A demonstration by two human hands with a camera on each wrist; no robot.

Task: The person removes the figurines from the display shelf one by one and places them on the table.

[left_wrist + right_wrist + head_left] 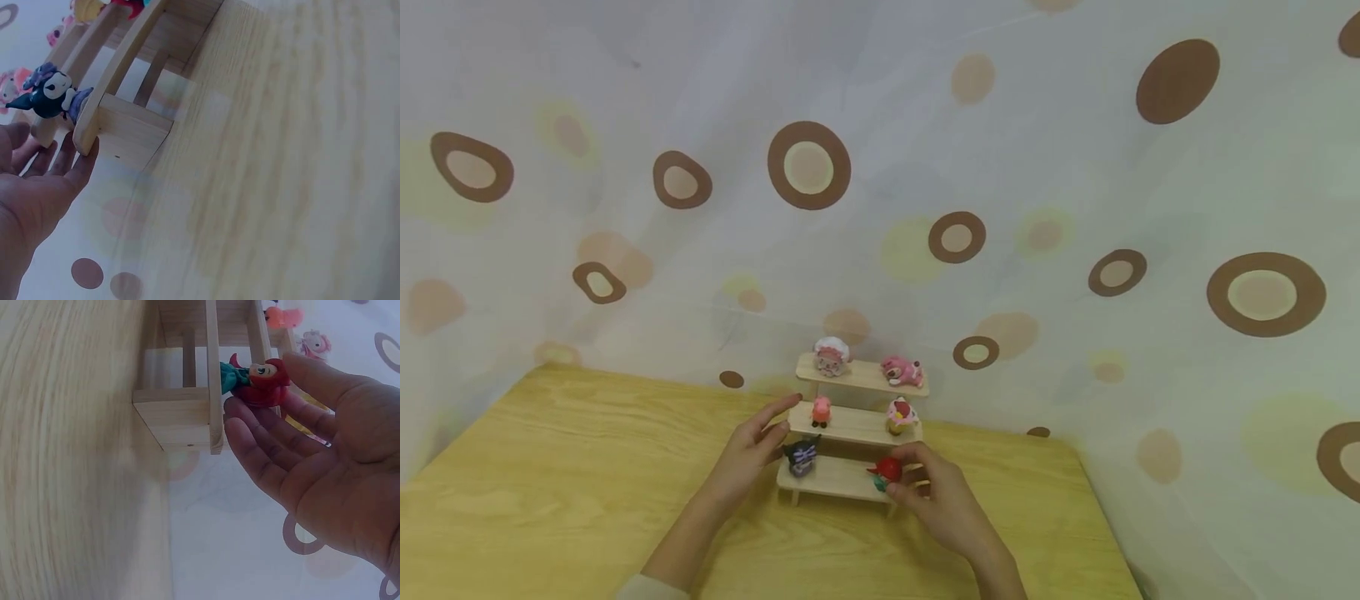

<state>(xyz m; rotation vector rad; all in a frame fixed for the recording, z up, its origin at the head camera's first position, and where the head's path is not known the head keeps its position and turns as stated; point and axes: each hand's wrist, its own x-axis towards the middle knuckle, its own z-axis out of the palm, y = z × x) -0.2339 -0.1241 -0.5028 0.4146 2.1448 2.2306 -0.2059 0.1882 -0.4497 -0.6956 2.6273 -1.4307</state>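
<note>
A small three-tier wooden display stand [842, 477] holds several toy figurines. At the right end of the bottom tier is a red-haired mermaid figurine [262, 378] in green; my right hand [940, 500] pinches its hair between thumb and fingers. Its base meets the tier's board. At the left end of that tier stands a black-hooded figurine [53, 94] with a purple bow. My left hand [748, 458] is beside it, fingers extended, with fingertips [87, 153] touching the stand's left end in the left wrist view.
A pink pig figurine [822, 412] and a figurine with a white-and-pink top [901, 415] occupy the middle tier. Above are a white-capped figurine [831, 357] and a lying pink bear [902, 372]. Behind the wooden table [587, 450] hangs a spotted curtain [880, 275].
</note>
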